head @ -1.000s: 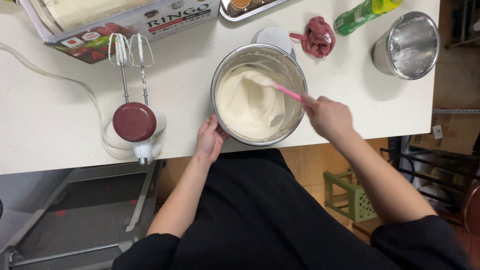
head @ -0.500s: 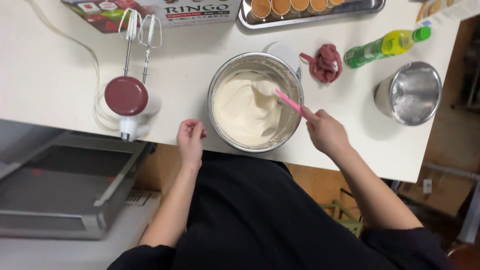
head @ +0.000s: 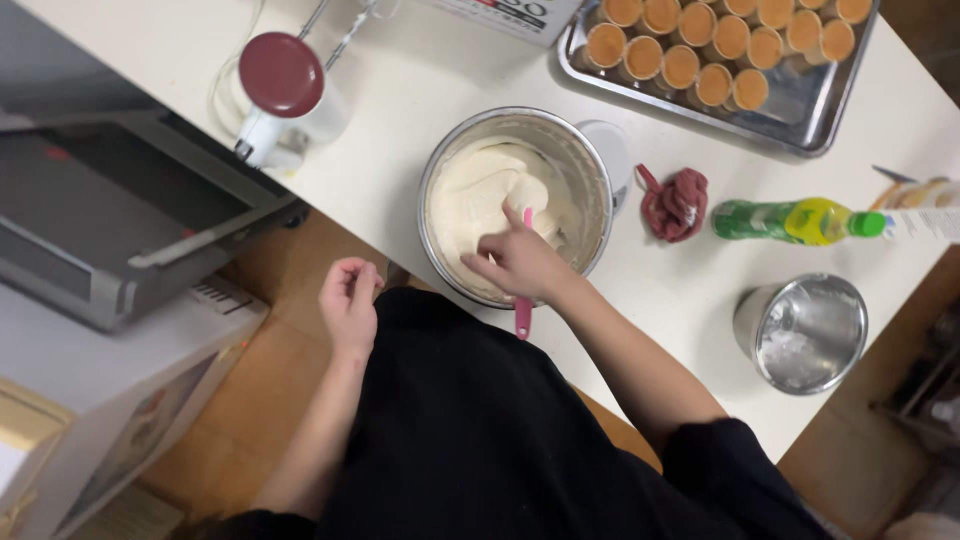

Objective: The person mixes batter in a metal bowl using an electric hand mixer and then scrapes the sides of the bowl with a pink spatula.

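Now | right hand grips pink spatula over steel mixing bowl | cream soft, likely sticky | left hand loosely curled, empty, left of bowl

One head camera looks steeply down, fairly close, over the white counter.

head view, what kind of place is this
Probably a kitchen or small baking workspace: a steel mixing bowl of pale batter, a hand mixer on the white counter, and a tray of filled little baking cups.
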